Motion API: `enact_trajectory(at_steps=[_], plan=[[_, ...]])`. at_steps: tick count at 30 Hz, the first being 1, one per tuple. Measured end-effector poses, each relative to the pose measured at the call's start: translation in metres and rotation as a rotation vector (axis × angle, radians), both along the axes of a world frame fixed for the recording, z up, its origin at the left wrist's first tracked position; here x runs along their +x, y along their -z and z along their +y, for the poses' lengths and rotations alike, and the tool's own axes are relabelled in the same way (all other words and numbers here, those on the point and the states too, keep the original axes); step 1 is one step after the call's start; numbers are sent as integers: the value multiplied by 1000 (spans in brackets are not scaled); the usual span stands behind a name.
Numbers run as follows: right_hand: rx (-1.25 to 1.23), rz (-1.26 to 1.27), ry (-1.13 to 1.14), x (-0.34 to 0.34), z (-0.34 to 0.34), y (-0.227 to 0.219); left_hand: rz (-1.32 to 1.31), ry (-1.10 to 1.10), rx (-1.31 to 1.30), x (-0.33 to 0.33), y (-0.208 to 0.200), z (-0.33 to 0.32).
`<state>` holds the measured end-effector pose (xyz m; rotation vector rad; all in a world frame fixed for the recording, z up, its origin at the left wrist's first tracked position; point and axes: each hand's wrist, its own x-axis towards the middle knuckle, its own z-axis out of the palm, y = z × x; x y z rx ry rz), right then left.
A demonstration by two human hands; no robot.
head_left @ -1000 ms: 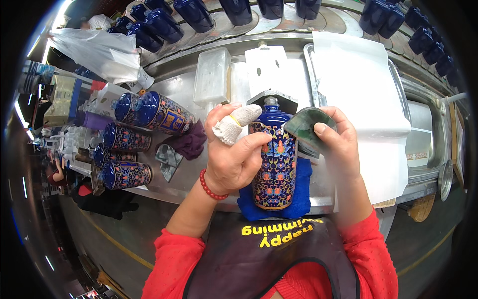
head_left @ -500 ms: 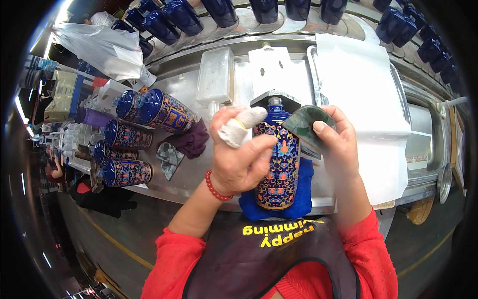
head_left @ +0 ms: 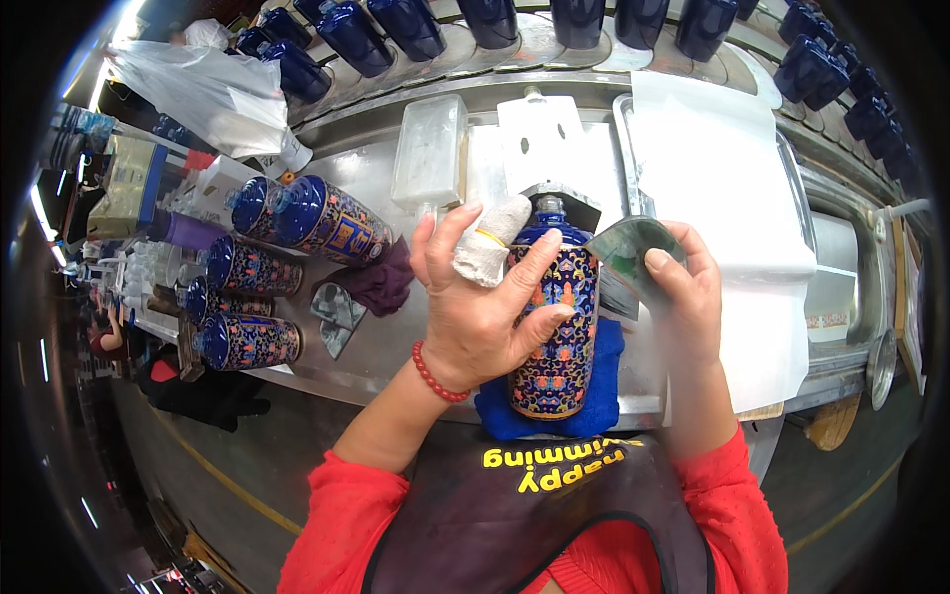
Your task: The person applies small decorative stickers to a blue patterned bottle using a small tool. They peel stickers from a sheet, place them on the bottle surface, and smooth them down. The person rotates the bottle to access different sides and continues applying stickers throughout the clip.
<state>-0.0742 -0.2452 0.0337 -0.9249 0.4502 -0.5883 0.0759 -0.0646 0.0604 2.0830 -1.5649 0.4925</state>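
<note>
A dark blue bottle with a colourful floral pattern (head_left: 556,337) lies in front of me, its clear glass neck pointing away, on a folded blue cloth (head_left: 606,381). My left hand (head_left: 485,307) is open over its left side, fingers spread. The index finger and thumb lie over the bottle's upper part. One finger wears a white cloth cover (head_left: 483,255) with a yellow band. My right hand (head_left: 688,277) pinches a flat, dark green scraper (head_left: 633,252) between thumb and fingers, its edge close to the bottle's right shoulder.
Several finished patterned bottles (head_left: 252,342) stand at the left beside a purple cloth (head_left: 381,285) and another scraper piece (head_left: 336,319). Behind are a clear plastic block (head_left: 430,148) and a white angled stand (head_left: 542,144). White sheets (head_left: 722,198) cover the right. Plain blue bottles (head_left: 584,22) line a conveyor.
My left hand's fingers have spread and straightened over the bottle. My right hand has drawn the scraper slightly right, off the bottle's front. The plain bottles on the conveyor have shifted right.
</note>
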Motion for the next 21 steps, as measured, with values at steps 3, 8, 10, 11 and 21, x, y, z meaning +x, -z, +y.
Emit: enact_trajectory(at_steps=[3,8,10,11,21], plan=[[-23,2,10,-1,3,0,6,-14,3,3,-1,5],[-86,16,18,-4,7,4,6,86,-19,-2,1,5],[-51,-2,19,-5,7,6,-1,67,-16,-1,2,4],[-56,-2,27,-6,8,7,3,55,-22,1,2,4],[-58,-35,81,-8,16,-4,55,37,-50,1,-1,1]])
